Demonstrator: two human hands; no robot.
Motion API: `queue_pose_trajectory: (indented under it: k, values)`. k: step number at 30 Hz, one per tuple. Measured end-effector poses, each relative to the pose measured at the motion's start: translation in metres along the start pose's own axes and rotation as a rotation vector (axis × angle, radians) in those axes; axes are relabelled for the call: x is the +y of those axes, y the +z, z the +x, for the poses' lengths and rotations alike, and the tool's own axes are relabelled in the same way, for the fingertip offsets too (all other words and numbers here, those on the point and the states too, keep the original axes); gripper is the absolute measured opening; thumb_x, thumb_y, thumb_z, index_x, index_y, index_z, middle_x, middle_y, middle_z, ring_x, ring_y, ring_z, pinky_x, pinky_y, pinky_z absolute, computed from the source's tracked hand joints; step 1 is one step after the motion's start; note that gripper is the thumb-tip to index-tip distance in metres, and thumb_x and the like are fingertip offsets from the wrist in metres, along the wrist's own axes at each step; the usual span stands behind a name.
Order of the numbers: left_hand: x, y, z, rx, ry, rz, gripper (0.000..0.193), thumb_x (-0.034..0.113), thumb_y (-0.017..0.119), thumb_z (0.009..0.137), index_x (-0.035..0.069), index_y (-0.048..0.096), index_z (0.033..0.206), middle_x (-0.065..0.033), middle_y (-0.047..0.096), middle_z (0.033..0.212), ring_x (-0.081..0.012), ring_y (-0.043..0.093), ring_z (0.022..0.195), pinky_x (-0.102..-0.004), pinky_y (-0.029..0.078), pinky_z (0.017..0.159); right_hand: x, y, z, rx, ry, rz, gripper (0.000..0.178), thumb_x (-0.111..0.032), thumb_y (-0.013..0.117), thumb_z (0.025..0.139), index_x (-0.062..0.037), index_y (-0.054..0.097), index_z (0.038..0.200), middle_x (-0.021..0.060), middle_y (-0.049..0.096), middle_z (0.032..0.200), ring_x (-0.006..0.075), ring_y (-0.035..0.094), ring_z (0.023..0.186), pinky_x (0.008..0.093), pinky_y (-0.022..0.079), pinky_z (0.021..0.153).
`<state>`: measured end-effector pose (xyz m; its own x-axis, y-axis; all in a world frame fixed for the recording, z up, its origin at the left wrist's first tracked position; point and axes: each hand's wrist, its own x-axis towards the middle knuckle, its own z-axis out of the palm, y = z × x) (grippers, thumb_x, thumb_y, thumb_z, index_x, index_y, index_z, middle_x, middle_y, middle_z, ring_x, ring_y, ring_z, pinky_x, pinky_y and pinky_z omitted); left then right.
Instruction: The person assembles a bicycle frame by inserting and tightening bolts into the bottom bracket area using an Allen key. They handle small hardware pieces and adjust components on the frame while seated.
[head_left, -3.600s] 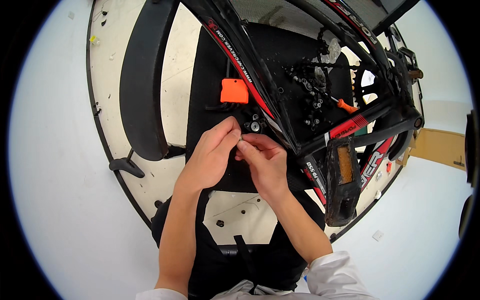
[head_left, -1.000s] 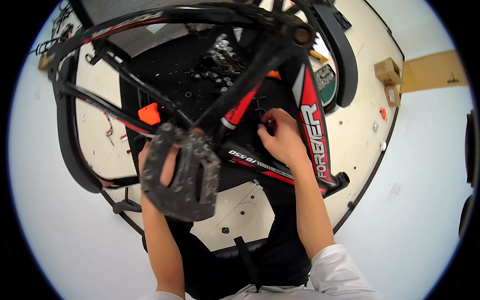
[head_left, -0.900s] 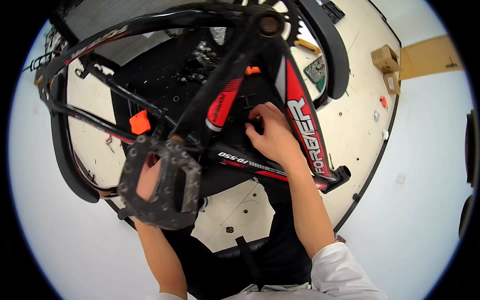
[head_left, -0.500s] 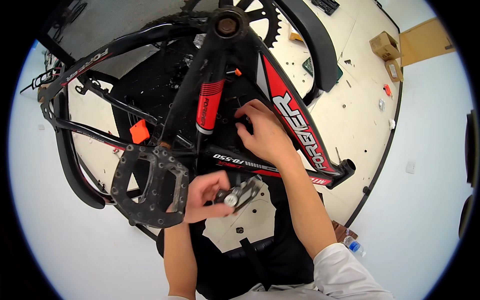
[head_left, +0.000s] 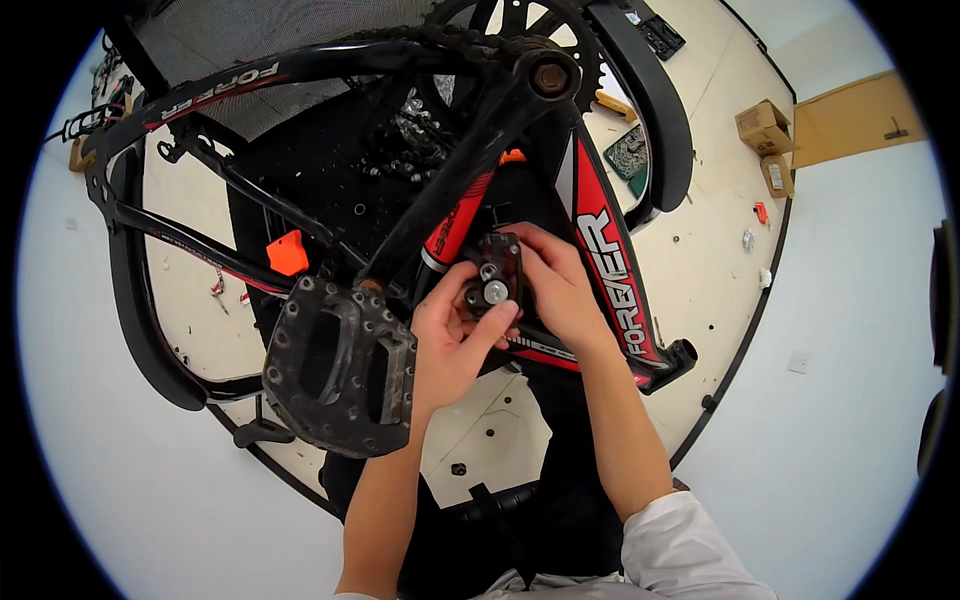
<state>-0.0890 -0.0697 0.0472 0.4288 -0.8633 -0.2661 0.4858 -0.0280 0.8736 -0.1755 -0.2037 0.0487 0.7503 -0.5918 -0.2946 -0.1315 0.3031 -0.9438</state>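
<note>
A small black bicycle brake caliper [head_left: 508,262] with a silver bolt head is held between my two hands, in front of the bike frame [head_left: 600,255]. My left hand [head_left: 452,335] wraps its lower left side, the thumb lying below the round bolt. From the right, my right hand [head_left: 562,290] grips its upper right edge with curled fingers; part of its grip is hidden. The black and red frame lies around my hands. Left of my left wrist, a black pedal [head_left: 348,372] sits at the end of the crank arm [head_left: 470,165].
Beneath the frame is a black surface [head_left: 320,195] with scattered small metal parts and an orange piece [head_left: 287,253]. A toothed chainring [head_left: 590,62] and a black fender [head_left: 660,110] stand at the far side. On the floor lie a green case [head_left: 628,155] and cardboard boxes [head_left: 763,128].
My left hand has lifted the brake caliper up and to the right. My right hand has left the area inside the frame and closed on the caliper. The view has shifted slightly.
</note>
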Motion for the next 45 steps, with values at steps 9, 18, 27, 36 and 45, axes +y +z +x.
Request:
queue_pose_trajectory:
  k: [9, 18, 27, 36, 45]
  values:
    - [-0.01, 0.027, -0.001, 0.263, 0.201, 0.533, 0.04, 0.003, 0.074, 0.087, -0.005, 0.06, 0.123, -0.0068, 0.07, 0.09, -0.0041, 0.063, 0.076, -0.0178, 0.048, 0.059, 0.013, -0.017, -0.022, 0.005, 0.051, 0.114, 0.031, -0.022, 0.061, 0.1, 0.0009, 0.062, 0.121, 0.002, 0.065, 0.098, 0.0072, 0.059, 0.085, 0.0234, 0.049, 0.075]
    - [-0.007, 0.026, 0.006, 0.427, 0.511, 0.823, 0.035, 0.001, 0.076, 0.08, 0.0, 0.07, 0.114, -0.0074, 0.069, 0.086, -0.0097, 0.062, 0.066, -0.0213, 0.048, 0.058, 0.003, -0.009, -0.005, -0.043, 0.125, 0.247, 0.045, -0.03, 0.054, 0.102, -0.0025, 0.047, 0.137, 0.0072, 0.062, 0.104, 0.0119, 0.063, 0.089, 0.0255, 0.052, 0.078]
    - [-0.012, 0.017, 0.002, 0.309, 0.488, 0.797, 0.027, 0.002, 0.078, 0.081, 0.0, 0.073, 0.108, -0.0066, 0.066, 0.08, -0.0115, 0.061, 0.068, -0.0231, 0.048, 0.062, 0.003, -0.021, -0.008, -0.11, 0.221, 0.093, 0.041, -0.02, 0.049, 0.098, -0.0055, 0.049, 0.136, 0.0019, 0.06, 0.089, 0.0077, 0.053, 0.067, 0.0225, 0.043, 0.058]
    - [-0.006, 0.019, 0.008, 0.378, 0.27, 0.431, 0.023, 0.005, 0.081, 0.082, -0.002, 0.07, 0.101, -0.0035, 0.067, 0.078, -0.0057, 0.062, 0.068, -0.0189, 0.048, 0.058, -0.001, -0.023, -0.007, -0.206, 0.252, 0.095, 0.046, -0.016, 0.048, 0.086, -0.006, 0.053, 0.131, -0.0011, 0.052, 0.082, 0.0042, 0.046, 0.063, 0.02, 0.035, 0.053]
    - [-0.002, 0.006, 0.003, 0.144, 0.394, 0.6, 0.01, -0.002, 0.07, 0.086, -0.003, 0.067, 0.095, -0.0035, 0.064, 0.084, -0.0058, 0.056, 0.067, -0.019, 0.044, 0.06, 0.005, -0.018, -0.005, -0.131, 0.195, 0.093, 0.046, -0.019, 0.045, 0.085, -0.0067, 0.055, 0.128, 0.0006, 0.059, 0.087, 0.0042, 0.044, 0.064, 0.0196, 0.035, 0.054]
